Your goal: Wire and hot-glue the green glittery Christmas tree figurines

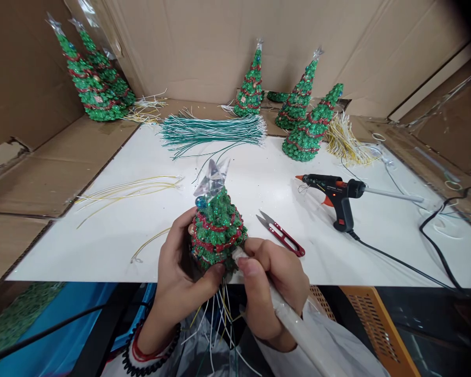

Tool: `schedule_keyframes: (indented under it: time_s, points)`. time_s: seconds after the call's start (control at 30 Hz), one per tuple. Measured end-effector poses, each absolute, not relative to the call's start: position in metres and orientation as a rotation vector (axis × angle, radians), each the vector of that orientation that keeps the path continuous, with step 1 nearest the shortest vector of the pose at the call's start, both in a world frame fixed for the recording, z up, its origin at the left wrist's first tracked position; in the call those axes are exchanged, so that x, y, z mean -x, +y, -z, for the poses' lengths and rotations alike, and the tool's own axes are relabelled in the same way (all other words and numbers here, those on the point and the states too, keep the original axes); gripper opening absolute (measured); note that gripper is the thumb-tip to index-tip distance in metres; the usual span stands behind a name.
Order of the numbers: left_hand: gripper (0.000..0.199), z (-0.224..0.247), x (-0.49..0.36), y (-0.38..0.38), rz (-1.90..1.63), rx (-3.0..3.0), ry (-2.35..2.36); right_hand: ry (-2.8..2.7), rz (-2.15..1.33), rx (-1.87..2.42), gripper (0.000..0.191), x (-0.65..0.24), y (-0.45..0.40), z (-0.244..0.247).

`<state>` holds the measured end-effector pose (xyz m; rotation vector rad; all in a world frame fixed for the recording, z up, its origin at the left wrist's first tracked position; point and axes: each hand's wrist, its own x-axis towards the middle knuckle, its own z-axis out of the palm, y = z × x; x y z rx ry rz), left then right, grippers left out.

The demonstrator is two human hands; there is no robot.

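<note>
My left hand (pixel 186 272) is wrapped around the left side and base of a small green Christmas tree (pixel 219 230) made of beads, its thumb pressed at the lower front. The tree has red garlands, a blue ball near the top and a clear plastic star (pixel 212 179), and it leans away from me. White and yellow wires (pixel 220 309) hang from its base. In my right hand (pixel 272 283) is a white wrapped rod (pixel 294 322), gripped like a pen, with its tip against the lower right of the tree. The exact kind of rod cannot be made out.
Red thread snips (pixel 282 235) and a black glue gun (pixel 335 196) with its cord lie at the right. Behind is a bundle of green wires (pixel 214 130). Finished-looking trees (pixel 312 128) stand at the back, beside yellow-white wires (pixel 347 141). Loose wires (pixel 129 191) lie left.
</note>
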<state>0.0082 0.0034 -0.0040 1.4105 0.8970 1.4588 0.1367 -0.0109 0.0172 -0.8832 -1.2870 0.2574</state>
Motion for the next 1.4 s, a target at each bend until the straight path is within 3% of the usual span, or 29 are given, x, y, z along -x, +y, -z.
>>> schedule_keyframes:
  time_s: [1.4]
  points:
    - [0.069, 0.004, -0.007, 0.002, -1.445, -1.419, 0.865, -1.297, -0.283, 0.880, 0.030, -0.136, -0.011, -0.017]
